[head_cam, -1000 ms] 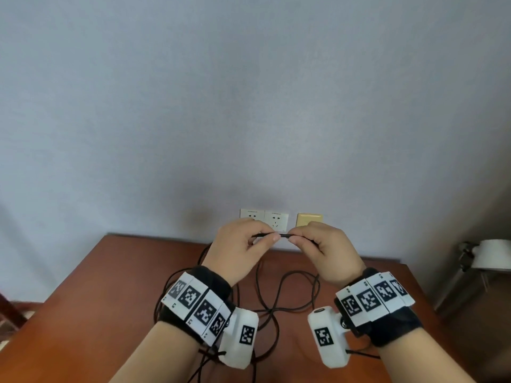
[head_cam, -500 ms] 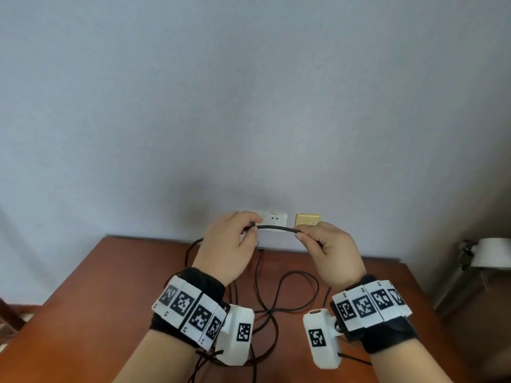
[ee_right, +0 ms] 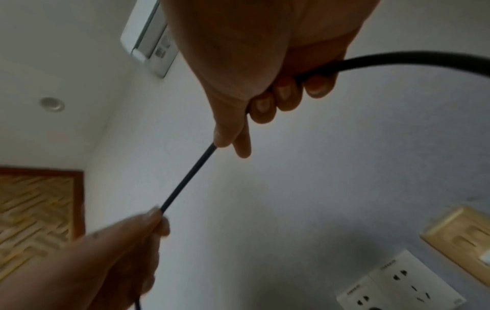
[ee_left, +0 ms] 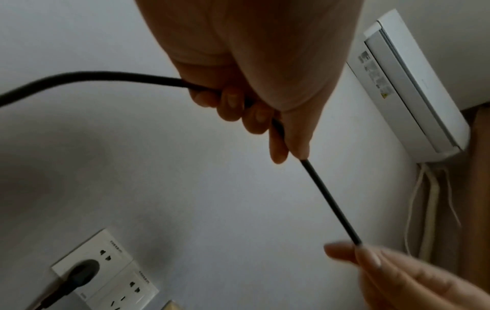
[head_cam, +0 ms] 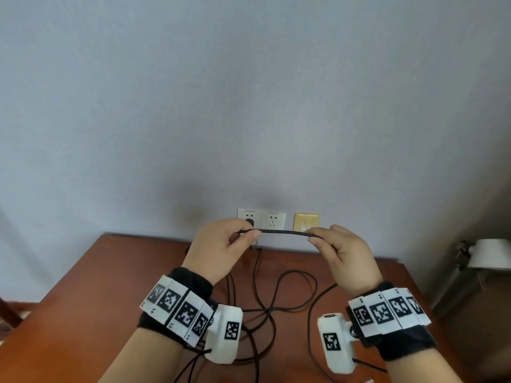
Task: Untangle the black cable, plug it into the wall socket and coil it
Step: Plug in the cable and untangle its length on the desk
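1. Left hand (head_cam: pixel 218 250) fingers (ee_left: pixel 230 102) curled round the black cable (head_cam: pixel 282 232); right hand (head_cam: pixel 345 258) gripped it likewise.
2. A short straight stretch ran between both hands, above the table (head_cam: pixel 83 294).
3. Its plug (ee_left: pixel 82 272) sat in the wall socket (head_cam: pixel 249 217); loose loops lay on the table.

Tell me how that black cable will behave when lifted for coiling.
Probably floppy: the black cable spans straight only between the left hand and right hand, lying in loose loops on the table. Likely light: fingertips suffice.
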Motion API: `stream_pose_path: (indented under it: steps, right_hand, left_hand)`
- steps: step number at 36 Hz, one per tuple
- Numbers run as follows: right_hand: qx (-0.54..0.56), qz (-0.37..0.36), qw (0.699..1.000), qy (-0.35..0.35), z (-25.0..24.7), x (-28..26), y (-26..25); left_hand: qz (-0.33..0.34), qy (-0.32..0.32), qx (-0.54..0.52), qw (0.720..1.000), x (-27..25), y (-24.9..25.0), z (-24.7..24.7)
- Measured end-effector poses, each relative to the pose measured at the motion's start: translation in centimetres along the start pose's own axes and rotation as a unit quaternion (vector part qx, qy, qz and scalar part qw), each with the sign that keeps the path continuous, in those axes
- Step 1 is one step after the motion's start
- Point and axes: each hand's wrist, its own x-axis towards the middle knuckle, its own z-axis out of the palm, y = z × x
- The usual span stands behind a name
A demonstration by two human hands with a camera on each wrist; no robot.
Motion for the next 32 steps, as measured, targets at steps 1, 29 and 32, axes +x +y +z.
stream_pose_path:
  steps: [1,29,32]
  right_hand:
    - [0.005,0.007,1.000,0.008,-0.1,0.0,0.2]
    - [0.015,-0.064,0.994,-0.083,1.5,1.0,-1.8]
    - [0.020,-0.045,0.996,-0.078,1.3,0.7,-0.9]
  left_hand:
    - [-0.011,0.009,-0.005,1.000,0.0,-0.1,-0.1]
    - [0.070,-0.028,0.047,0.996,0.4,2.1,0.9]
    - [0.046,-0.027,0.038,0.998,0.2,1.0,0.2]
